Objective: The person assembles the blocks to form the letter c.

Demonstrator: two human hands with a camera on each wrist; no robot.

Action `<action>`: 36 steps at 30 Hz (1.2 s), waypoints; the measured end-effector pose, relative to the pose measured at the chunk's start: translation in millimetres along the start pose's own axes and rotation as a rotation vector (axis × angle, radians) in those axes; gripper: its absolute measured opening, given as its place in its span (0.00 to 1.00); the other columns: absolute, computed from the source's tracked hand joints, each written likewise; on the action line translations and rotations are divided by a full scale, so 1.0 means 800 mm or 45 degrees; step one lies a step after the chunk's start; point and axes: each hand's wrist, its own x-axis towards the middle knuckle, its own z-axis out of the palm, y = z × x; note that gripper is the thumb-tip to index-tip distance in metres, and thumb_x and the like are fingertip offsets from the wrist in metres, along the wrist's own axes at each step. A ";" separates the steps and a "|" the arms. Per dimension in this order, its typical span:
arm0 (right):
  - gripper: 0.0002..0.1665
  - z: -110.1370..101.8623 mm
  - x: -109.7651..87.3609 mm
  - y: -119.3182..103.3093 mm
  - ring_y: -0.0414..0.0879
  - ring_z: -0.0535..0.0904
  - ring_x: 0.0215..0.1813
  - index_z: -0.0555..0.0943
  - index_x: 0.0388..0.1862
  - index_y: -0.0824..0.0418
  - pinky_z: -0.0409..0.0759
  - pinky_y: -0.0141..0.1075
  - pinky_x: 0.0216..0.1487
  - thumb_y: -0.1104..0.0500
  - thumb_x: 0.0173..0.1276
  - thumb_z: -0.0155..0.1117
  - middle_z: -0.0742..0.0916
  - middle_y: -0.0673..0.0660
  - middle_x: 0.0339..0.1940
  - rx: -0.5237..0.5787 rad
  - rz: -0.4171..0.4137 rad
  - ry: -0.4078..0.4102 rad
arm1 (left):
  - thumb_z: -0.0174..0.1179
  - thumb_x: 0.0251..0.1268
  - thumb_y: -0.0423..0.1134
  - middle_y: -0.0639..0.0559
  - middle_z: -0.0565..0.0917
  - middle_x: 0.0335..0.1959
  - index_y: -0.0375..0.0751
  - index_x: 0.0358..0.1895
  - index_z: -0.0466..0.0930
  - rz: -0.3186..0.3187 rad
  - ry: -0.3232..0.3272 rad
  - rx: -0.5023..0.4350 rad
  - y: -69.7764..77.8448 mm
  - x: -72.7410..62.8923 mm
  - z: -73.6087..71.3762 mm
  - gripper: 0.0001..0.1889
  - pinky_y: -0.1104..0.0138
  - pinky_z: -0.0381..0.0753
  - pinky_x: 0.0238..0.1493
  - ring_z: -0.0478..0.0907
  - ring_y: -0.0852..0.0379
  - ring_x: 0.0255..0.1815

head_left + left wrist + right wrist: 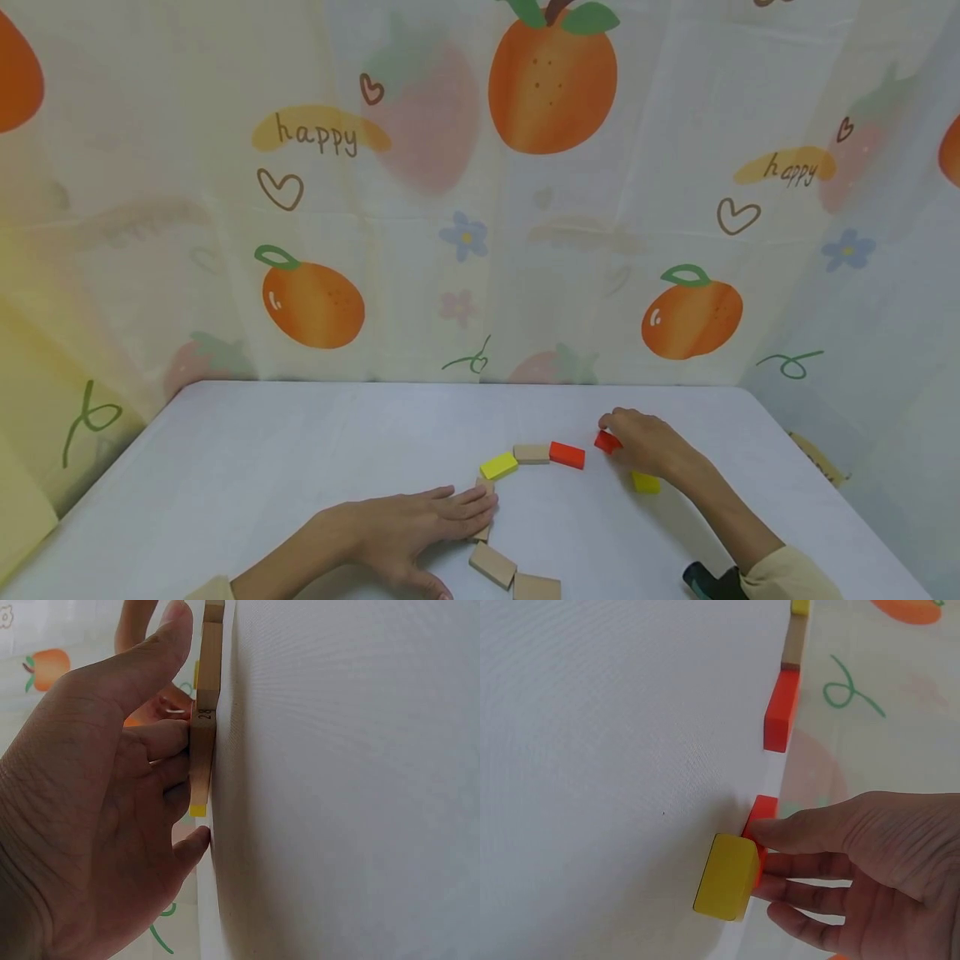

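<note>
My right hand is at the far right of the table, pinching a red block between thumb and fingers. Just beside it stands a yellow block, nearer the camera than the red one in the right wrist view. My left hand lies with its fingers extended over a plain wooden block, fingertips against its side. A curved row runs on from there: a yellow block, a plain wooden block and a second red block. A gap separates that red block from the pinched one.
Two more wooden blocks, one tilted and one at the bottom edge, continue the curve toward me. The white table ends at a fruit-printed curtain. A dark object sits by the right sleeve.
</note>
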 end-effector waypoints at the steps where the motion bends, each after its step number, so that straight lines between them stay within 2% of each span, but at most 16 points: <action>1: 0.23 0.000 0.000 0.000 0.44 0.79 0.43 0.84 0.57 0.64 0.90 0.44 0.50 0.63 0.64 0.76 0.86 0.55 0.43 -0.001 -0.003 0.003 | 0.52 0.75 0.68 0.53 0.50 0.89 0.49 0.86 0.49 0.002 0.003 0.004 0.000 0.000 0.000 0.46 0.50 0.63 0.84 0.47 0.54 0.90; 8: 0.23 -0.003 -0.003 -0.003 0.45 0.81 0.43 0.85 0.57 0.64 0.90 0.45 0.51 0.64 0.63 0.77 0.87 0.56 0.44 -0.018 -0.035 0.037 | 0.52 0.75 0.68 0.52 0.50 0.88 0.48 0.86 0.50 0.011 0.011 0.010 0.002 -0.001 -0.002 0.46 0.50 0.63 0.84 0.48 0.53 0.90; 17: 0.17 -0.009 -0.020 -0.011 0.46 0.82 0.42 0.88 0.48 0.64 0.90 0.42 0.46 0.66 0.59 0.79 0.87 0.56 0.41 -0.142 -0.182 0.221 | 0.51 0.75 0.69 0.53 0.49 0.89 0.49 0.86 0.49 0.002 -0.004 -0.017 0.000 0.001 0.000 0.46 0.49 0.62 0.84 0.46 0.55 0.90; 22: 0.16 -0.019 -0.034 -0.022 0.44 0.80 0.39 0.89 0.45 0.62 0.88 0.37 0.42 0.68 0.57 0.80 0.86 0.54 0.38 -0.196 -0.236 0.256 | 0.52 0.74 0.69 0.54 0.49 0.89 0.49 0.86 0.49 -0.001 -0.007 -0.043 -0.002 0.002 0.001 0.46 0.48 0.62 0.84 0.46 0.54 0.90; 28: 0.18 -0.025 -0.055 -0.038 0.41 0.80 0.39 0.90 0.44 0.58 0.88 0.36 0.43 0.67 0.53 0.83 0.86 0.50 0.36 -0.192 -0.327 0.231 | 0.52 0.74 0.69 0.53 0.50 0.89 0.48 0.86 0.49 -0.001 -0.001 -0.045 0.000 0.001 0.001 0.46 0.48 0.62 0.84 0.47 0.54 0.90; 36: 0.20 -0.013 -0.083 -0.055 0.37 0.76 0.37 0.89 0.43 0.52 0.82 0.35 0.41 0.64 0.52 0.84 0.83 0.43 0.35 -0.216 -0.512 0.166 | 0.52 0.73 0.70 0.54 0.49 0.89 0.48 0.86 0.49 -0.019 -0.015 -0.052 0.001 0.002 -0.002 0.48 0.48 0.60 0.85 0.46 0.54 0.90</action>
